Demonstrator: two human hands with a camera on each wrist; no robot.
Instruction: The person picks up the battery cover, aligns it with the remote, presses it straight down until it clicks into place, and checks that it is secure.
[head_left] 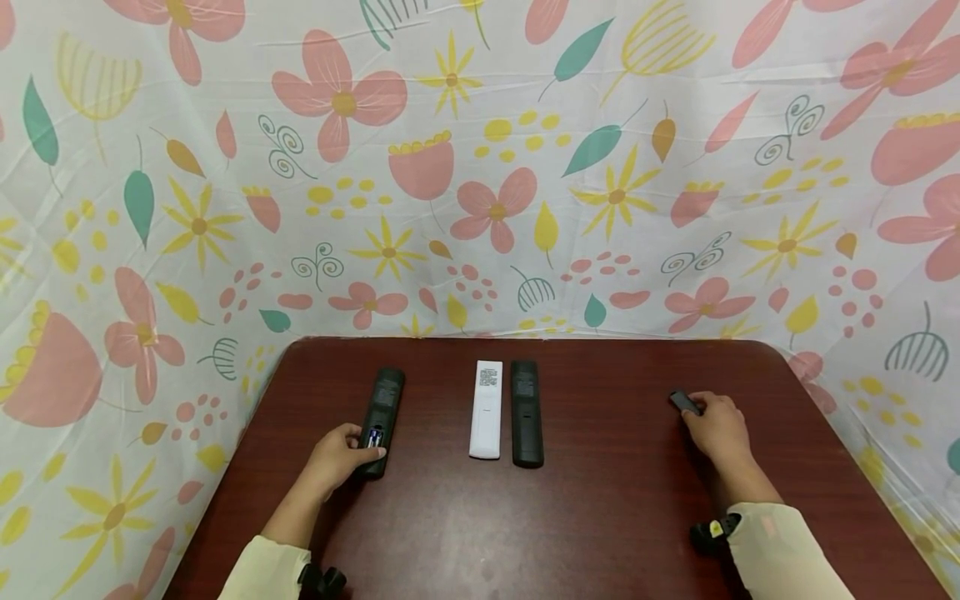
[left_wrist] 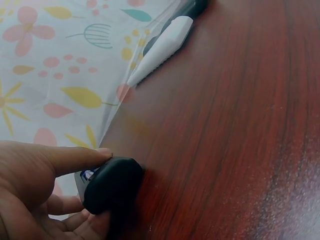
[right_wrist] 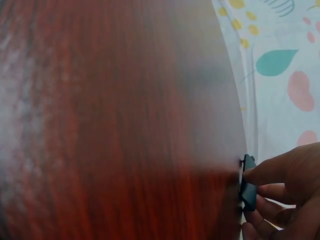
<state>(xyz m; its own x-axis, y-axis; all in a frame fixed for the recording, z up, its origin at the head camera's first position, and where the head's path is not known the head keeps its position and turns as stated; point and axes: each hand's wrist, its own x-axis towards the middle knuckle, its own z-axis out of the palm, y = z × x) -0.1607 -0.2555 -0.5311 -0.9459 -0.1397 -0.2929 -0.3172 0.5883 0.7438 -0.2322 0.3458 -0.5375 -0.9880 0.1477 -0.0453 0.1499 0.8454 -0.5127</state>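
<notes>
On the left of the table, a black remote control (head_left: 385,396) lies back side up. Its battery compartment is uncovered, and batteries (head_left: 376,437) show inside. My left hand (head_left: 333,460) grips its near end, thumb across the top and fingers along the left side. In the left wrist view, the end of that remote (left_wrist: 115,186) faces the camera. Over at the right, my right hand (head_left: 720,427) pinches a small dark battery cover (head_left: 683,403) between thumb and fingers. The right wrist view shows this cover (right_wrist: 249,187) edge-on, close to the tabletop; whether it touches is unclear.
A white remote (head_left: 487,417) and another black remote (head_left: 527,417) lie side by side, backs up, in the middle of the brown table (head_left: 600,500). Behind the table's far edge hangs a floral cloth (head_left: 480,275). Dark wrist cameras sit at both sleeves.
</notes>
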